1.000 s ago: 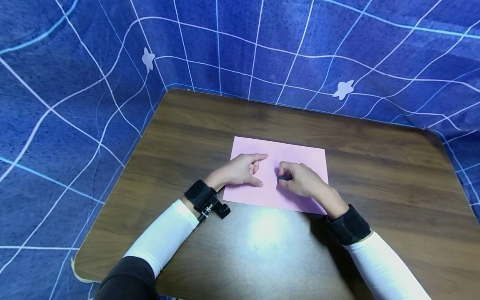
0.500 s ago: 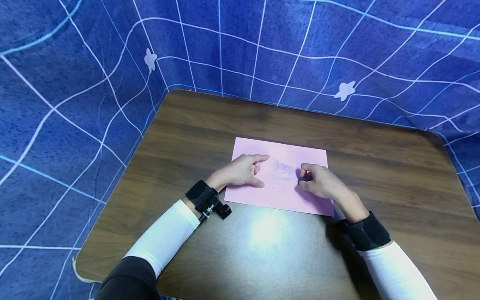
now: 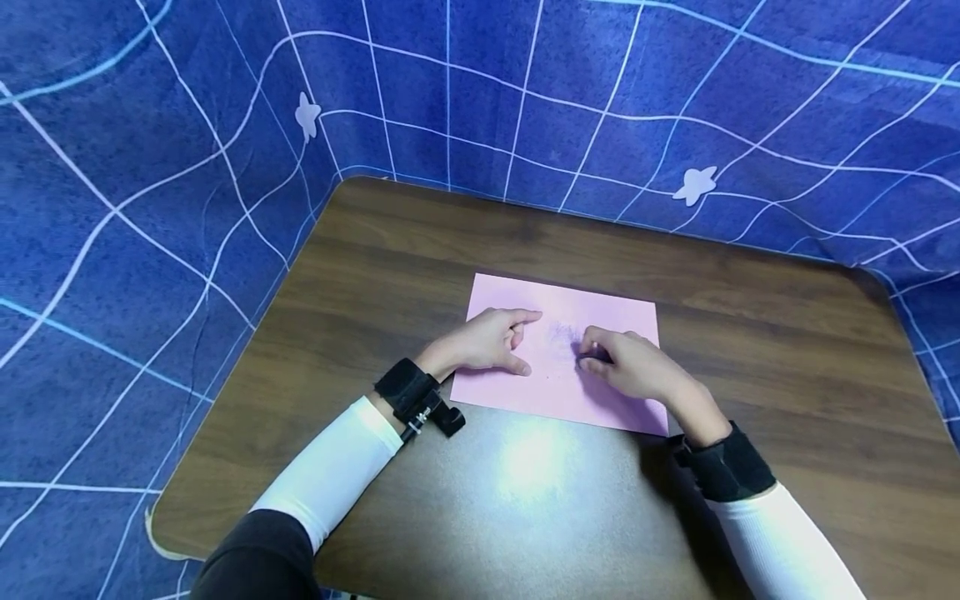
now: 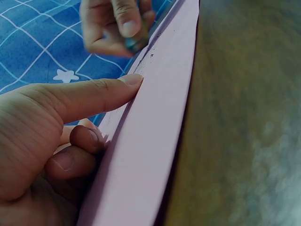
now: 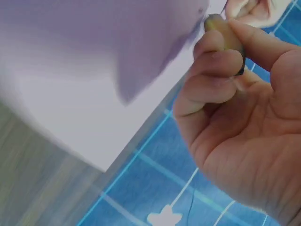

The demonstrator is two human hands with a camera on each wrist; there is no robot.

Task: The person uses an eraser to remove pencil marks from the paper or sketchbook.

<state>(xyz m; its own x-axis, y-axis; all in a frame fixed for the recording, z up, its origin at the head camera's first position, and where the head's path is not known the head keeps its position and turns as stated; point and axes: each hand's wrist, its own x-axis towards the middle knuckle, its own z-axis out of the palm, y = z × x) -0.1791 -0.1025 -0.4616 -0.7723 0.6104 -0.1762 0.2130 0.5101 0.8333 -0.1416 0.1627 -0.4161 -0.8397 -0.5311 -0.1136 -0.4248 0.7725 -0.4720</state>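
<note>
**Desk:** What are the hands doing on your feed?

**Operator:** I see the right hand point(image 3: 630, 365) with its fingers curled round a small dark crayon stub point(image 5: 225, 35), pinched between thumb and fingertips. The stub's tip is down on the pink sheet of paper point(image 3: 600, 400), at the edge of a faint purple scribble point(image 3: 561, 333) near the sheet's middle. In the right wrist view the picture is blurred, but I can make out the stub gripped between the thumb and the bent fingers.

**Desk:** And the left?

**Operator:** The left hand point(image 3: 487, 342) rests on the left part of the sheet. Its forefinger point(image 4: 89, 94) lies stretched out flat on the paper, the thumb is out as well, and I see the other fingers folded under in the left wrist view. It holds nothing; it only presses the paper down.

**Desk:** Where does the sheet lie?

**Operator:** Flat on the brown wooden table point(image 3: 787, 350), roughly in the middle, with its long edges running across. Both wrists wear black straps over white sleeves. Behind and beside the table I see a blue cloth with a white grid point(image 3: 150, 167) and small pale star shapes on it.
</note>
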